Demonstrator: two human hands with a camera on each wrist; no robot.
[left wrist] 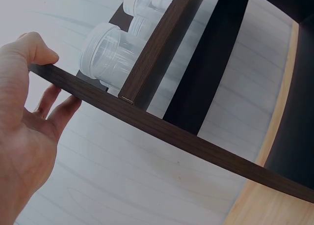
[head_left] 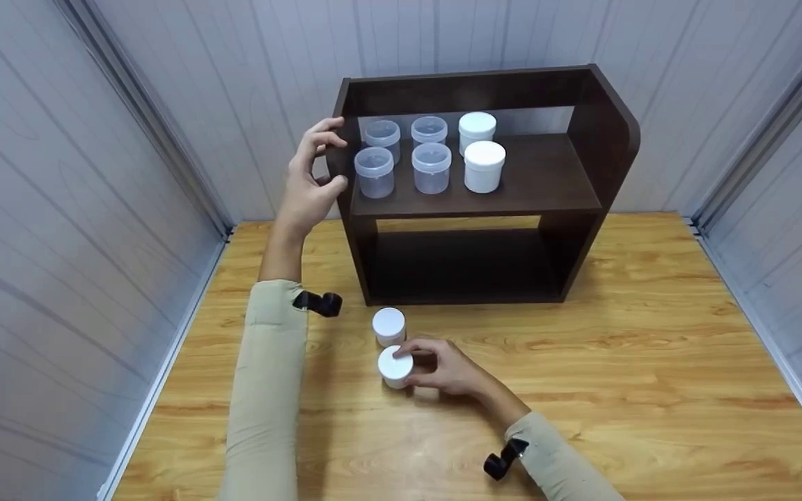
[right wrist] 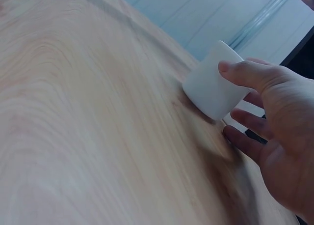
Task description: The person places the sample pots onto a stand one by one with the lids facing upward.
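Note:
A dark brown shelf unit (head_left: 547,174) stands at the back of the wooden table. My left hand (head_left: 331,156) grips its left side panel, thumb in front and fingers round the outer face. In the left wrist view the left hand (left wrist: 51,77) pinches the panel's edge (left wrist: 196,136), and clear jars (left wrist: 110,55) show behind it. My right hand (head_left: 418,362) holds a white lidded jar (head_left: 395,367) standing on the table. In the right wrist view the thumb (right wrist: 245,72) lies on that jar (right wrist: 211,85), with the fingers curled beneath.
A second white jar (head_left: 388,325) stands just behind the held one. The upper shelf carries several clear jars (head_left: 431,167) and two white jars (head_left: 484,165). The shelf's lower bay (head_left: 464,264) is dark. Grey panel walls (head_left: 60,209) close in the table (head_left: 651,362).

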